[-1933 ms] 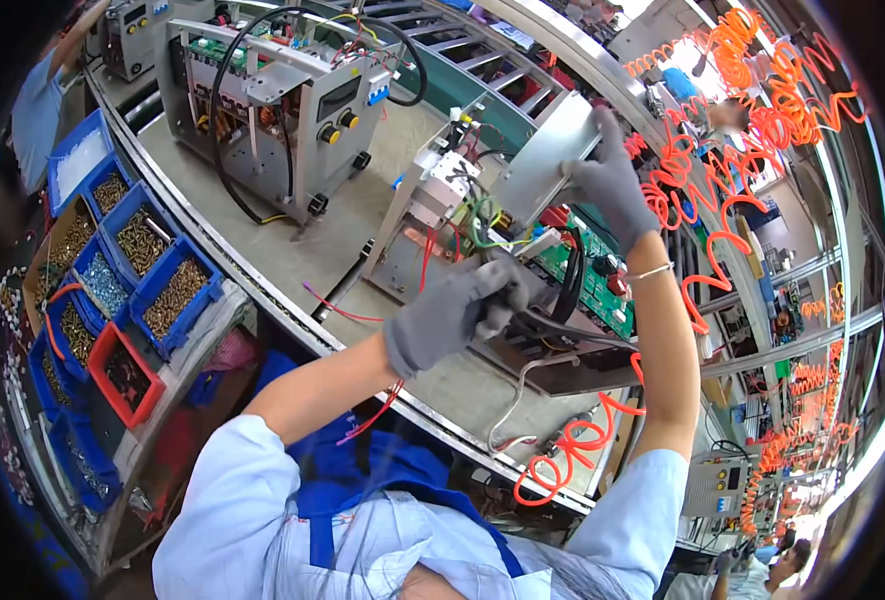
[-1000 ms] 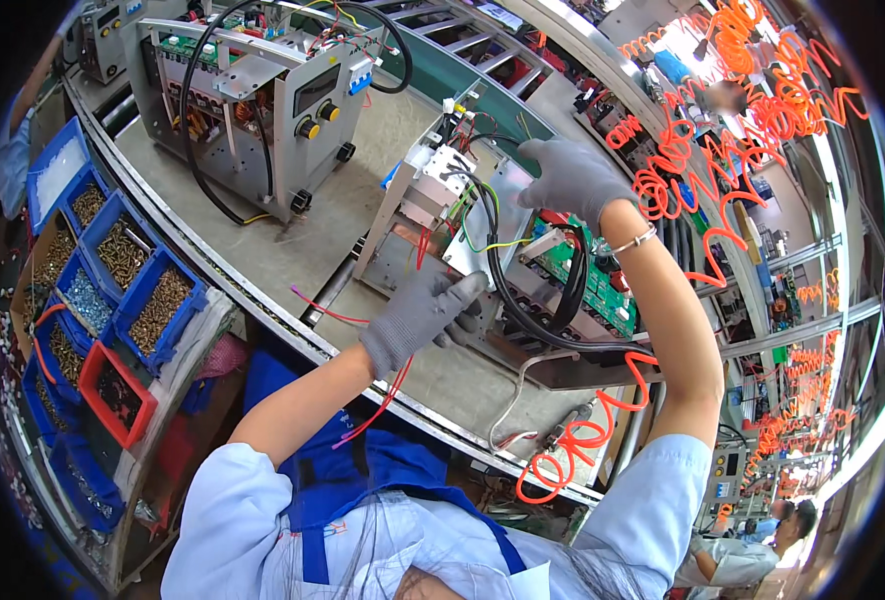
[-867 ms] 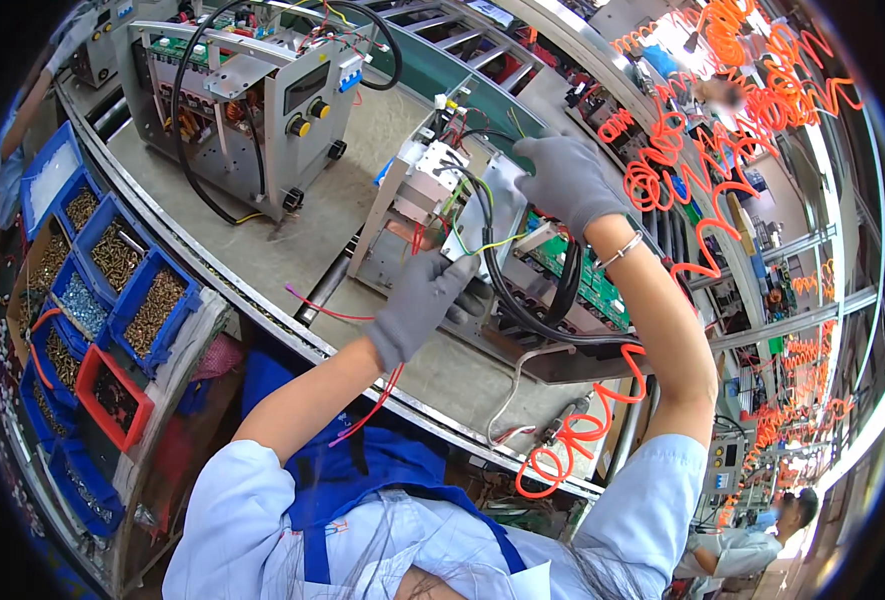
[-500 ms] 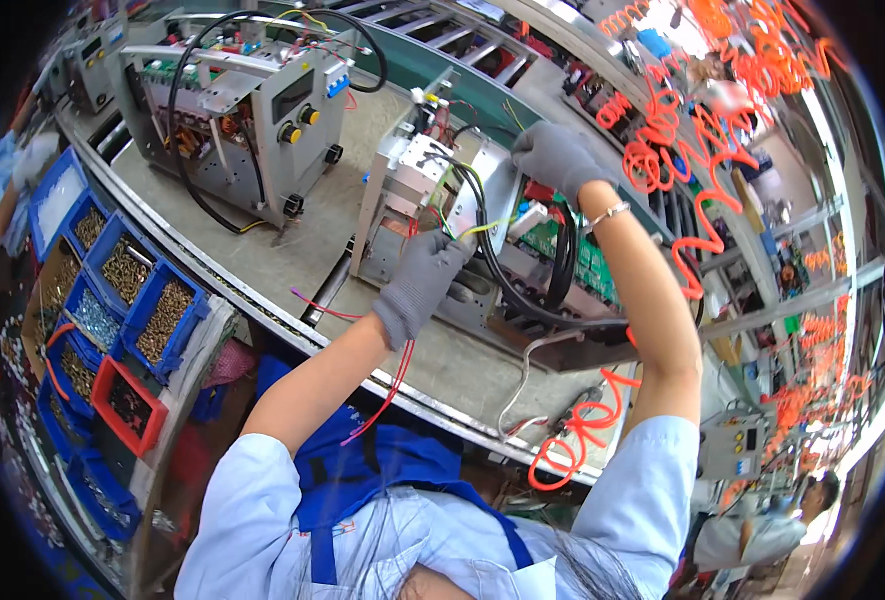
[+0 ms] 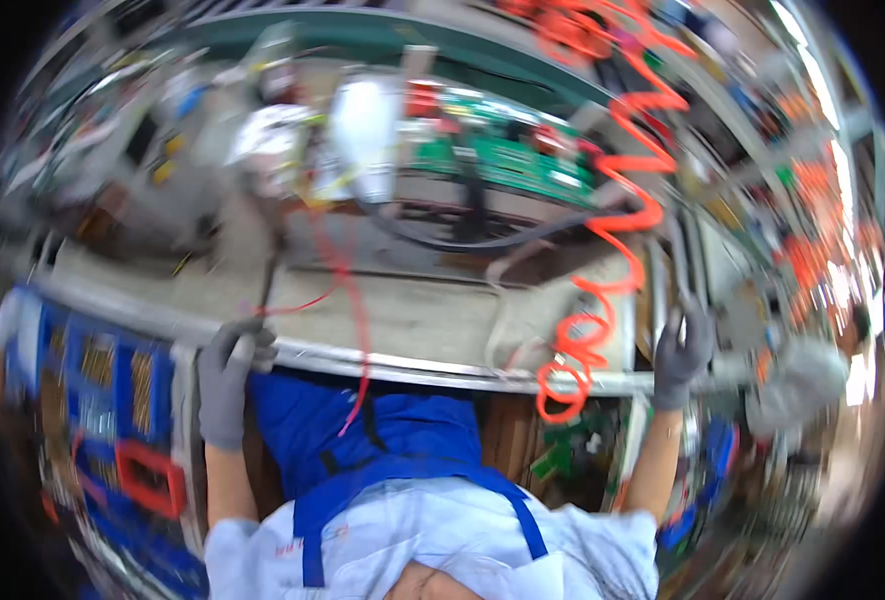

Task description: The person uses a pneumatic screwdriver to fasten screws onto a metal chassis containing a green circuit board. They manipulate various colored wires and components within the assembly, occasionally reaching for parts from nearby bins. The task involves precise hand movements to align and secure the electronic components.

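My left hand (image 5: 228, 385), in a grey glove, is at the bench's front edge, its fingers curved and slightly apart with nothing visible in them. A thin red wire (image 5: 307, 302) ends close to its fingertips. Off to the right, my right hand (image 5: 682, 358), also gloved, is raised with fingers apart beside a grey metal bar. Neither hand touches the opened machine unit (image 5: 362, 240), whose green circuit board (image 5: 502, 160) and pale metal plate (image 5: 364, 135) face me. Red wires (image 5: 358, 330) hang from it over the bench edge. Motion blurs the unit's details.
A coiled orange air hose (image 5: 630, 215) hangs down at the right onto the bench. Another machine unit (image 5: 152, 165) stands blurred at the left. Blue bins of screws (image 5: 97, 365) and a red tray (image 5: 150, 478) lie at lower left. A thick black cable (image 5: 462, 243) crosses the unit's front.
Both hands have left the unit and its wires: the left drew back to the bench edge, the right moved down and outward. The view has turned toward the right and is blurred.
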The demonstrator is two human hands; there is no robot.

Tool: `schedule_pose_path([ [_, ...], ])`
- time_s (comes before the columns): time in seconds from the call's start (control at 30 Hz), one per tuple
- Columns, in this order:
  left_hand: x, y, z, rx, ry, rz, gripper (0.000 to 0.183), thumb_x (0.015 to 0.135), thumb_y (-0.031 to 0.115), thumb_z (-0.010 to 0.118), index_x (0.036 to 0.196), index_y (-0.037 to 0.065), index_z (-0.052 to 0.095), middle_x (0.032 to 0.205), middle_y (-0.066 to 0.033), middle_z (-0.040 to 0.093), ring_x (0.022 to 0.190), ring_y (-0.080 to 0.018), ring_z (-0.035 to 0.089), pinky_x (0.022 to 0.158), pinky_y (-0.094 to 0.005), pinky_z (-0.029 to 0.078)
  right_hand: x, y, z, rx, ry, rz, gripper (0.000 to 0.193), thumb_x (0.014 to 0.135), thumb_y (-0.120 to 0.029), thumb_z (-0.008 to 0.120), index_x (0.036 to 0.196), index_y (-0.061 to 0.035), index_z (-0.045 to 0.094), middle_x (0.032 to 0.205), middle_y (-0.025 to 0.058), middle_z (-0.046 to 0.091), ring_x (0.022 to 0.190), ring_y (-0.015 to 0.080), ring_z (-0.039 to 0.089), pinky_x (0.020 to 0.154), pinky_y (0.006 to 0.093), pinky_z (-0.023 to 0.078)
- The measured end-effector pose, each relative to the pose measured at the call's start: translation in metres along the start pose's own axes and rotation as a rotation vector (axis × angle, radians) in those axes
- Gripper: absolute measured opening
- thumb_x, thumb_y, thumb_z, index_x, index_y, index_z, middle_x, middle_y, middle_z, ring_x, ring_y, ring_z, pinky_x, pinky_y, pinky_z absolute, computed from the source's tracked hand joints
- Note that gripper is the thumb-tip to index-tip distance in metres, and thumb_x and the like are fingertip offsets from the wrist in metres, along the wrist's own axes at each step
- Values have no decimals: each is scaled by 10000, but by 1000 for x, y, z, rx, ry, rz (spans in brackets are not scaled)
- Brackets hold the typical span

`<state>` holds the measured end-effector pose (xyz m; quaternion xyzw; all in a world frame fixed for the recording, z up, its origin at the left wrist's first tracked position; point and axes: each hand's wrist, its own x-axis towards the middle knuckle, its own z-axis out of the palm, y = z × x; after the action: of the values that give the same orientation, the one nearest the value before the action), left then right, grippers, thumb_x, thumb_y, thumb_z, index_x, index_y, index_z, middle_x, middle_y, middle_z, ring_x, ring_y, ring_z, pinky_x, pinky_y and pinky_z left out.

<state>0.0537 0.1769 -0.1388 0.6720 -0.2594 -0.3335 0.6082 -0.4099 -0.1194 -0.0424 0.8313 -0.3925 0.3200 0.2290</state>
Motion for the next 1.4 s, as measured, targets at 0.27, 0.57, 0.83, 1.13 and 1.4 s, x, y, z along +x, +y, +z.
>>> schedule_pose_path([
  [0.27, -51, 36, -155, 1360, 570, 365, 391, 809, 307, 625, 1125, 77, 624, 1089, -162, 631, 1024, -302, 595, 877, -377, 459, -149, 21, 126, 382, -777, -88, 527, 900, -238, 556, 1383, -95, 403, 1362, 140, 450, 1266, 325, 401, 1046, 451, 328],
  [0.57, -163, -23, -234, 1166, 282, -589, 496, 726, 280, 680, 1162, 60, 590, 1011, -221, 641, 938, -369, 615, 869, -381, 487, -85, -5, 154, 855, -979, -81, 431, 847, -151, 601, 1270, -86, 553, 1251, 143, 565, 1195, 286, 501, 1053, 467, 299],
  [0.83, -154, -42, -235, 1061, 285, -590, 327, 721, 199, 692, 996, 29, 642, 960, -154, 668, 913, -299, 635, 823, -370, 502, -83, 61, 192, 445, -817, -611, 450, 840, -100, 614, 1269, -49, 488, 1238, 108, 542, 1122, 228, 536, 899, 338, 442],
  [1.13, -184, -19, -268, 615, 600, -559, 186, 834, 69, 563, 953, -33, 663, 795, -101, 666, 604, -177, 675, 512, -258, 555, -111, 28, 95, 715, 63, -121, 519, 782, -160, 654, 1248, -34, 464, 922, 147, 544, 724, 228, 568, 617, 365, 502],
  [1.4, -117, 21, -188, -730, 250, 27, 287, 938, 286, 549, 1074, 36, 577, 903, -53, 610, 708, -81, 594, 476, -138, 459, 13, -98, -42, 1544, 735, 639, 395, 766, -264, 626, 1041, -10, 498, 729, 75, 453, 583, 132, 411, 464, 279, 384],
])
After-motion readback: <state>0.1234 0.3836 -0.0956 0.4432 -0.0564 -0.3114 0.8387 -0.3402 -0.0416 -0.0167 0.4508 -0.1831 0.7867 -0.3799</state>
